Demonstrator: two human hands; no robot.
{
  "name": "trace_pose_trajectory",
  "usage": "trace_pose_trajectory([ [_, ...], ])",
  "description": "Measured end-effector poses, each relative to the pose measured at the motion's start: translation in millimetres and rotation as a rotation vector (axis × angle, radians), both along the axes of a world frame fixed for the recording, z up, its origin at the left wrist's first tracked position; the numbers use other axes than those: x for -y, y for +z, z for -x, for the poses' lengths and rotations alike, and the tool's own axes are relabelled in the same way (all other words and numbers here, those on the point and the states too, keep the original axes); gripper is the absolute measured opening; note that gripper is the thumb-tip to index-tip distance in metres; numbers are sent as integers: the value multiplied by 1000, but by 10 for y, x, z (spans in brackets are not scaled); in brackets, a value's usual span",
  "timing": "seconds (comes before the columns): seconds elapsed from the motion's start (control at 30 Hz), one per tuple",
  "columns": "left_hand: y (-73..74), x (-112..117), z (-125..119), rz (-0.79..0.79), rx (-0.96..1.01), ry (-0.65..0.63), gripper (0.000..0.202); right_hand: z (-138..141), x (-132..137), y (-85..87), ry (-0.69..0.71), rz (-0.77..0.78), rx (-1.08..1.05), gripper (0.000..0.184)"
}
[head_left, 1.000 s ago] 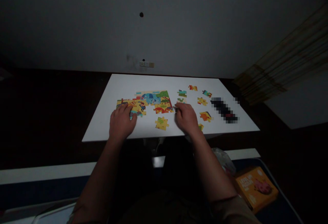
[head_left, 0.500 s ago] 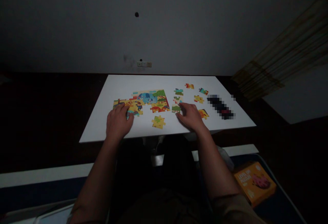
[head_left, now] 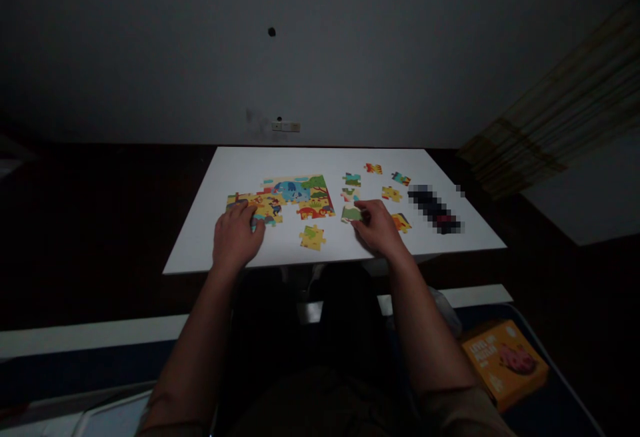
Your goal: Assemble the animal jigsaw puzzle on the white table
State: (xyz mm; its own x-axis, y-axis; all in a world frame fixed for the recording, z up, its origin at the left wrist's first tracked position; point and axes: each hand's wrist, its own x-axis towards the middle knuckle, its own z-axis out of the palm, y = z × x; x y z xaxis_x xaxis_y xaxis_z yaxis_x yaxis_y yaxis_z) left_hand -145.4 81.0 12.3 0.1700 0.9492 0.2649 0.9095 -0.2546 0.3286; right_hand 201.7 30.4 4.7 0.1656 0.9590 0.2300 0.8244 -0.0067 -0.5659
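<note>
Head view: right hand (head_left: 379, 227) with fingers (head_left: 363, 213) loosely curled touches a green jigsaw piece (head_left: 351, 214); grip unclear.

Home rm prob., white tbl (head_left: 240, 170), plain wall w/ socket (head_left: 286, 127), sheer curtain (head_left: 520, 150)

You've got orange box (head_left: 505, 365) low R, wall socket (head_left: 286, 127) ahead, curtain (head_left: 530, 123) upper R, blurred obj (head_left: 435, 210) on table (head_left: 240, 250).

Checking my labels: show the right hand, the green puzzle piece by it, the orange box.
right hand (head_left: 379, 227), head view, back of hand
green puzzle piece (head_left: 351, 213), head view, face
orange box (head_left: 505, 365), head view, top
</note>
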Motion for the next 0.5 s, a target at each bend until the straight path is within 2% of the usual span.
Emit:
trace_pose_trajectory([
  [0.33, -15, 15, 31, -11, -12, -16, 45, 139, 5, 37, -30, -32, -67, 38],
  [0.5, -21, 37, 49, -24, -22, -26, 39, 282, -97, 123, -19, -78, -193, 36],
])
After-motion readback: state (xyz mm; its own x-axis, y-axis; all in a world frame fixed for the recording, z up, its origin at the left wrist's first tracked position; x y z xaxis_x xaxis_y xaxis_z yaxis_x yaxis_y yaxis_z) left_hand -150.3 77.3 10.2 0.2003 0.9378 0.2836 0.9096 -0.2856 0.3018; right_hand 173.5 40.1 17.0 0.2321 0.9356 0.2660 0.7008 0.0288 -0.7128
